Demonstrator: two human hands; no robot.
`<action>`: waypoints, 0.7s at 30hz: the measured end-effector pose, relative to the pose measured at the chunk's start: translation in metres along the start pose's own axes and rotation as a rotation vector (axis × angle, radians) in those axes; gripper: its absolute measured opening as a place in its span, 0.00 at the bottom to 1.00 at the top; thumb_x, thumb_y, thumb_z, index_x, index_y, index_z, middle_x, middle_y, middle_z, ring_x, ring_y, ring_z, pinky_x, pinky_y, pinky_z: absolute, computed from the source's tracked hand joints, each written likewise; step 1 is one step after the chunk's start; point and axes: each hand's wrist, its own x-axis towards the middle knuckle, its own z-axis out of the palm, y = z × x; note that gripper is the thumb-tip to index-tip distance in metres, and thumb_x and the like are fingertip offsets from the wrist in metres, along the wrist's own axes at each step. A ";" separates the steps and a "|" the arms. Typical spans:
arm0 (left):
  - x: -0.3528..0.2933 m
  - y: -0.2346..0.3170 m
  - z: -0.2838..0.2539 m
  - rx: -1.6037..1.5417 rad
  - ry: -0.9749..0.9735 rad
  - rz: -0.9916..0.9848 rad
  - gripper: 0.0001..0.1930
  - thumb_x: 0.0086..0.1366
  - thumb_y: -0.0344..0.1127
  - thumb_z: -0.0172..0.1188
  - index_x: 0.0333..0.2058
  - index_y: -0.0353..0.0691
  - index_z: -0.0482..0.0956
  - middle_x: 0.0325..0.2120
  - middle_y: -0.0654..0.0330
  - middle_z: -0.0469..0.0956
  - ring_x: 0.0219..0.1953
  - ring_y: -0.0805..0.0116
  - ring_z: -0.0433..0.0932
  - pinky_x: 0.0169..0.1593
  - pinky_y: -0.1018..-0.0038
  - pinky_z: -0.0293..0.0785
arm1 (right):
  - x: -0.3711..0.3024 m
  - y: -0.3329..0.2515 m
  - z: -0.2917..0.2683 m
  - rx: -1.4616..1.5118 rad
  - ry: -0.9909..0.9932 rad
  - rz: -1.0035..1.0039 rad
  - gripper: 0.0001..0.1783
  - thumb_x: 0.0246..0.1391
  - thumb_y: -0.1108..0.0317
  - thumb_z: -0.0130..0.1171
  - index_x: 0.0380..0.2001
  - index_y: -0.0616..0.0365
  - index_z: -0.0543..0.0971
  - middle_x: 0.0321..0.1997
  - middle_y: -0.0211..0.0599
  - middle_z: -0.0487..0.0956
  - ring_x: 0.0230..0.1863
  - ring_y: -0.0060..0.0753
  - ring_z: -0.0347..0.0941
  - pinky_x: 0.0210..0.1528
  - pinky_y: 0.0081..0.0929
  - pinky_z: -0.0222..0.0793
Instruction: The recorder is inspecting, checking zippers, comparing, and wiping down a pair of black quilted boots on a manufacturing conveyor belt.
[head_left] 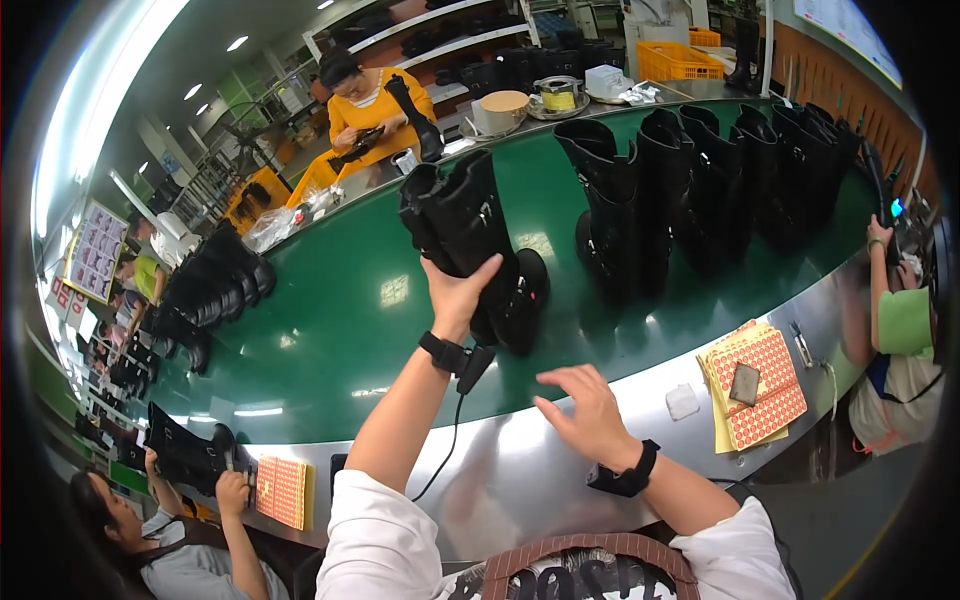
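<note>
A pair of tall black boots [478, 225] with buckles stands upright over the green belt in front of me. My left hand [460, 290] is wrapped round the lower shafts, its thumb to the right and its fingers mostly hidden behind the leather. A small reddish dot shows on the boot's lower right part. Over the metal edge of the table, my right hand [588, 415] is held with its fingers apart and nothing in it. To its right are a small pale pad [682, 401] and sheets of round red stickers [770, 400], with a grey block [743, 383] on top.
Several black boots [690, 190] stand on the green belt [340, 340] at the right, more [215, 285] at the far left. A snipper tool [801, 343] lies by the stickers. Co-workers sit opposite in yellow [370, 110], at the lower left [140, 530] and at the right [905, 320].
</note>
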 end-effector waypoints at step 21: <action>0.194 -0.024 -0.076 0.187 0.190 -0.253 0.43 0.58 0.54 0.66 0.49 0.11 0.62 0.32 0.39 0.79 0.20 0.50 0.82 0.17 0.70 0.79 | -0.019 0.065 -0.015 0.287 -0.033 0.592 0.05 0.50 0.69 0.65 0.30 0.59 0.84 0.28 0.37 0.82 0.31 0.31 0.77 0.36 0.25 0.72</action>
